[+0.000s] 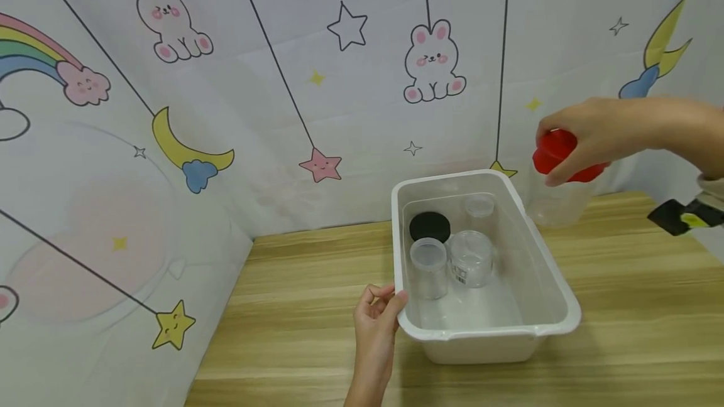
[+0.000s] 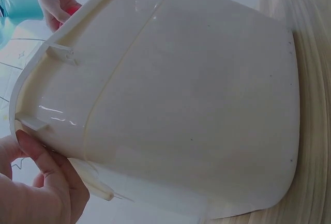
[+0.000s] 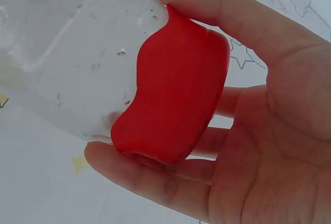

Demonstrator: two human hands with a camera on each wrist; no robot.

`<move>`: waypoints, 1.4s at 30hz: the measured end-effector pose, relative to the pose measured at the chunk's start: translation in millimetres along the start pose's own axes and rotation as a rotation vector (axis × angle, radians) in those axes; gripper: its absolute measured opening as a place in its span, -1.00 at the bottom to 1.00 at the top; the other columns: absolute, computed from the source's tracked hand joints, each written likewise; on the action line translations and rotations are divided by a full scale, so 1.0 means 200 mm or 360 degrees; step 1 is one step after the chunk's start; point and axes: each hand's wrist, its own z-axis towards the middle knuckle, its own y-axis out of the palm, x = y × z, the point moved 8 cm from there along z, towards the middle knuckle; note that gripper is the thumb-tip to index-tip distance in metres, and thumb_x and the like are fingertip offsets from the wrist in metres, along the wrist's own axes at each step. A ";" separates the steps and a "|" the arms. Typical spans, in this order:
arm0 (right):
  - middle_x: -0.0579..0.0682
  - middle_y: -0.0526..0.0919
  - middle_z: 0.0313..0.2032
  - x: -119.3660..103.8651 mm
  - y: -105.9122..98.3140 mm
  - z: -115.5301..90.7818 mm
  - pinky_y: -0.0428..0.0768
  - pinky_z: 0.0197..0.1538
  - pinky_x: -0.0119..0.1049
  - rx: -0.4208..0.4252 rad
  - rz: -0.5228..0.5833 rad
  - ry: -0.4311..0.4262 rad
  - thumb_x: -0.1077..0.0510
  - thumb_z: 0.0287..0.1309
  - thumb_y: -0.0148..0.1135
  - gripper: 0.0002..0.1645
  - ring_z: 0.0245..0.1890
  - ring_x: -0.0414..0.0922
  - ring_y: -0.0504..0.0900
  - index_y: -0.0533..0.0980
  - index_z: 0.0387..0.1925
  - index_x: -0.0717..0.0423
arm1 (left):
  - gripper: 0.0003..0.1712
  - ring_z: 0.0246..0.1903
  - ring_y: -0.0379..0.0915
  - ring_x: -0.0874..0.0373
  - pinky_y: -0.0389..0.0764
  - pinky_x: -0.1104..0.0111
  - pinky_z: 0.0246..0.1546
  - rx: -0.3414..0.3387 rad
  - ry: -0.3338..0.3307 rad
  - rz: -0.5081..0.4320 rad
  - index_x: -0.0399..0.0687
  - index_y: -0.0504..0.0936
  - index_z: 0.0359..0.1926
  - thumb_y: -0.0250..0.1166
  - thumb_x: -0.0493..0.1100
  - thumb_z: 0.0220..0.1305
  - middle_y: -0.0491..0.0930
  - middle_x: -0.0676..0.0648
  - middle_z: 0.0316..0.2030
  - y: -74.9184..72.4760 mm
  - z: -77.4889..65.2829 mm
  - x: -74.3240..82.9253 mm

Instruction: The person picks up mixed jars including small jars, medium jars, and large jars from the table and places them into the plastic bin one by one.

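My right hand (image 1: 599, 134) grips a clear plastic jar (image 1: 560, 203) by its red lid (image 1: 557, 149), holding it up at the right side of a white plastic bin (image 1: 543, 269). In the right wrist view, thumb and fingers curl round the red lid (image 3: 176, 84), and the clear jar (image 3: 72, 58) points away from the palm. My left hand (image 1: 376, 325) pinches the bin's left rim near the front corner. Inside the bin stand a black-lidded container (image 1: 430, 227), a tall clear jar (image 1: 428, 272), a wide clear jar (image 1: 471, 259) and another clear jar (image 1: 479, 206) at the back.
The bin rests on a wood-grain table (image 1: 300, 306). A white backdrop (image 1: 362, 112) printed with rabbits, stars and moons rises behind the table and on its left. A dark strap (image 1: 687, 215) hangs by the right wrist.
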 end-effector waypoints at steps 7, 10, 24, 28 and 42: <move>0.08 0.56 -0.12 -0.08 0.00 0.01 0.68 -0.33 -0.09 0.0003 0.0041 -0.0046 -0.05 -0.05 0.55 -0.27 -0.13 0.14 0.51 0.43 0.06 0.24 | -0.83 -0.31 0.56 0.20 0.64 0.41 -0.29 0.0007 -0.0010 -0.0001 -0.30 0.48 -0.23 0.27 -0.47 0.17 0.60 -0.02 -0.36 0.00 0.00 0.00; 0.06 0.57 -0.12 -0.11 0.01 0.03 0.68 -0.33 -0.10 0.0004 0.0061 -0.0078 -0.04 -0.07 0.57 -0.26 -0.13 0.11 0.52 0.44 0.06 0.22 | -0.82 -0.31 0.56 0.20 0.64 0.41 -0.28 0.0005 -0.0010 -0.0002 -0.32 0.48 -0.22 0.28 -0.47 0.17 0.60 -0.01 -0.36 0.00 0.00 0.00; 0.02 0.58 -0.11 -0.25 0.09 0.06 0.68 -0.35 -0.13 0.0018 0.0134 -0.0165 0.00 -0.18 0.62 -0.22 -0.09 0.10 0.52 0.46 0.07 0.19 | -0.84 -0.29 0.56 0.19 0.64 0.40 -0.28 0.0015 -0.0019 0.0006 -0.31 0.48 -0.22 0.26 -0.48 0.19 0.60 -0.01 -0.35 0.00 0.00 0.00; 0.02 0.58 -0.10 -0.28 0.12 0.07 0.69 -0.33 -0.13 0.0004 0.0163 -0.0201 0.02 -0.16 0.61 -0.22 -0.09 0.10 0.52 0.45 0.08 0.20 | -0.84 -0.29 0.56 0.19 0.64 0.40 -0.28 0.0020 -0.0023 0.0005 -0.29 0.48 -0.23 0.27 -0.47 0.19 0.61 -0.02 -0.35 0.00 0.00 -0.01; -0.01 0.57 -0.13 -0.39 0.21 0.09 0.68 -0.32 -0.16 -0.0078 0.0194 -0.0295 0.00 -0.12 0.59 -0.29 -0.10 0.05 0.53 0.46 0.04 0.16 | -0.83 -0.29 0.58 0.18 0.64 0.41 -0.29 0.0017 -0.0016 0.0003 -0.28 0.49 -0.23 0.29 -0.46 0.17 0.62 -0.05 -0.32 0.00 0.00 0.00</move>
